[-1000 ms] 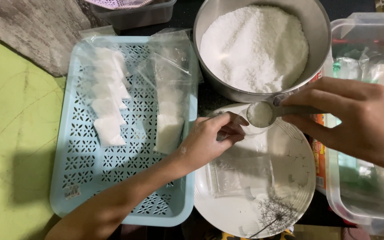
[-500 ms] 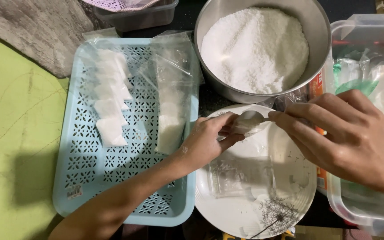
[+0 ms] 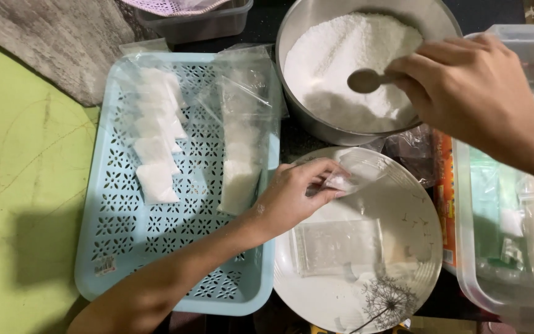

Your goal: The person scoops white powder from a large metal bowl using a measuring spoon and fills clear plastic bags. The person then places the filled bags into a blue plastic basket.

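The tray (image 3: 125, 260) lies left of the plate (image 3: 403, 204); the bowl (image 3: 316, 127) sits behind the plate, the bin (image 3: 465, 247) to its right.

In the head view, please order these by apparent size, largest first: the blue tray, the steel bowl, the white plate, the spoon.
1. blue tray
2. steel bowl and white plate: look alike, not ranked
3. spoon

We worked at what looked like a home kitchen counter or floor spot: a steel bowl (image 3: 316, 117) of white grains stood far right, a pale blue plastic tray (image 3: 118, 247) lay on a green mat (image 3: 13, 185) at left, a patterned plate (image 3: 403, 247) sat near, and plastic tubs (image 3: 471, 260) crowded the right.
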